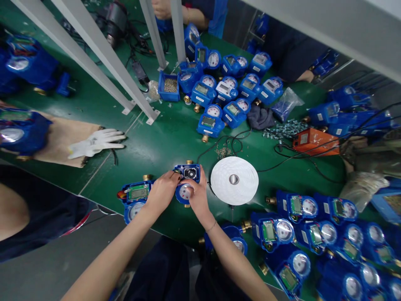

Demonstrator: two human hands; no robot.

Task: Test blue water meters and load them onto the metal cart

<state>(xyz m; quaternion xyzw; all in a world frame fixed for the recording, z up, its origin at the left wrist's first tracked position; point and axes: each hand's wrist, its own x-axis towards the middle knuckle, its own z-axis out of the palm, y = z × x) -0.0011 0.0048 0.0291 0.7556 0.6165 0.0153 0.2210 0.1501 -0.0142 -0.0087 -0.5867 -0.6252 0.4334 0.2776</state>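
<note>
Both hands (198, 195) touch an opened blue meter (191, 173).

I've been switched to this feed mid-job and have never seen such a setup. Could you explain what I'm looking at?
There's no machine here: the left hand and right hand are a person's own, bare. The single picture comes from a camera on that person's head, looking forward and down.

Both hands are on a blue meter, with the right thumb over its dial. I can't tell what, if anything, the left fingertips pinch.

On the green table, a second meter sits to the left and a white disc to the right. Beyond lie small screws, a white glove and a cluster of meters. A co-worker's hand shows at the top.
</note>
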